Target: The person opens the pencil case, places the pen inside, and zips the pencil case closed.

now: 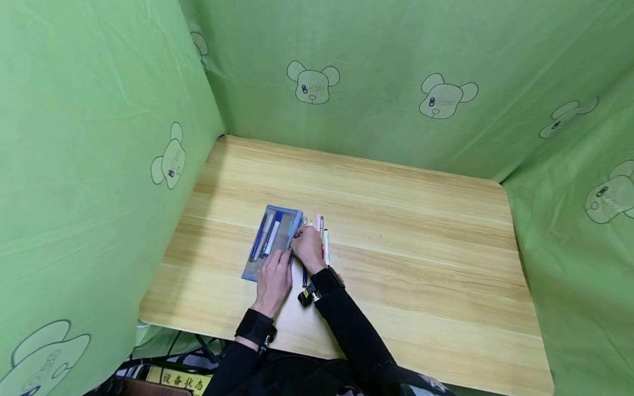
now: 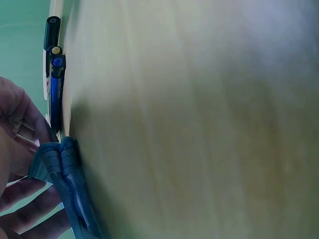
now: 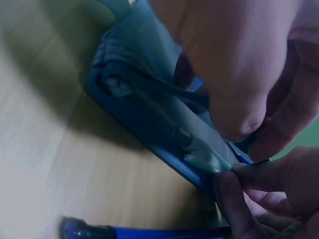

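Observation:
A blue-edged mesh pencil pouch (image 1: pixel 250 271) lies flat on the table, with several blue and white pens (image 1: pixel 273 236) showing through it. My left hand (image 1: pixel 273 279) pinches the pouch's near right edge between thumb and finger. At the same long edge, further up, my right hand (image 1: pixel 308 247) curls its fingers over the zipped side. In the right wrist view the edge of the pouch (image 3: pixel 149 144) gapes, and the right hand (image 3: pixel 234 69) grips its upper flap. The left wrist view shows the pouch's zipped corner (image 2: pixel 70 174) at the fingers.
Right of the pouch lie loose pens: a white marker (image 1: pixel 326 247), a pink pen (image 1: pixel 318 221) and dark blue pens (image 1: pixel 304 276) partly under the right wrist. Green curtains (image 1: pixel 376 132) enclose the wooden table (image 1: pixel 421 247) at the back and sides.

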Available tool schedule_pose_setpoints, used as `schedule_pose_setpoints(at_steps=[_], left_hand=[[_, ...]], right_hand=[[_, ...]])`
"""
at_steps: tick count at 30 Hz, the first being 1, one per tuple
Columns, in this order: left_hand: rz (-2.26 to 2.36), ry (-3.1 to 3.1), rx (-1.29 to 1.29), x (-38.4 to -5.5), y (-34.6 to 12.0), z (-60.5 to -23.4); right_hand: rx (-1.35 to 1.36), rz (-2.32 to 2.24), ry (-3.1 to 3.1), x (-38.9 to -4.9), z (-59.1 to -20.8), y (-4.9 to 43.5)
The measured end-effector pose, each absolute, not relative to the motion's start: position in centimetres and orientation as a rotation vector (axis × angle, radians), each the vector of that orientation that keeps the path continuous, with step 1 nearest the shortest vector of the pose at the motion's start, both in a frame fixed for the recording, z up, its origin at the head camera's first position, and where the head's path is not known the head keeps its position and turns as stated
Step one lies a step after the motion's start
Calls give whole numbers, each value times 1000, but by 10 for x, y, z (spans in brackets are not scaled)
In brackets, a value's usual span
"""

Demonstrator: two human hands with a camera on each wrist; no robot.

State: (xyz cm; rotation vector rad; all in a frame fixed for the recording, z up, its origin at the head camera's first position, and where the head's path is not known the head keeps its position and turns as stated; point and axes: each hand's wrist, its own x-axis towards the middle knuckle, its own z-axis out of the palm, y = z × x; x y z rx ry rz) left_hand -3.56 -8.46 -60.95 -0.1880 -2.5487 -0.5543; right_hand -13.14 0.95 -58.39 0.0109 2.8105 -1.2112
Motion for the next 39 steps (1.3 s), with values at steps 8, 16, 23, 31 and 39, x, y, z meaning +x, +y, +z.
schedule_pose_setpoints(at_steps=[8,16,23,31,39], left_hand=[[-571,-2566,-193,-35,-85,-610],[-570,-2577,-194,-35,-84,-610],[-557,-2586,-188,-35,-86,-611],[-577,-2591,-186,-35,-87,-610],[-584,-2642,-164,-34,-86,-608]], right_hand=[[65,-1226,2778,-131,-584,8],[191,-1268,2675,-131,-586,6],[269,-1440,2449,-127,-582,7],[447,-1804,1995,-127,-584,9],[469,-2016,1625,-126,-583,9]])
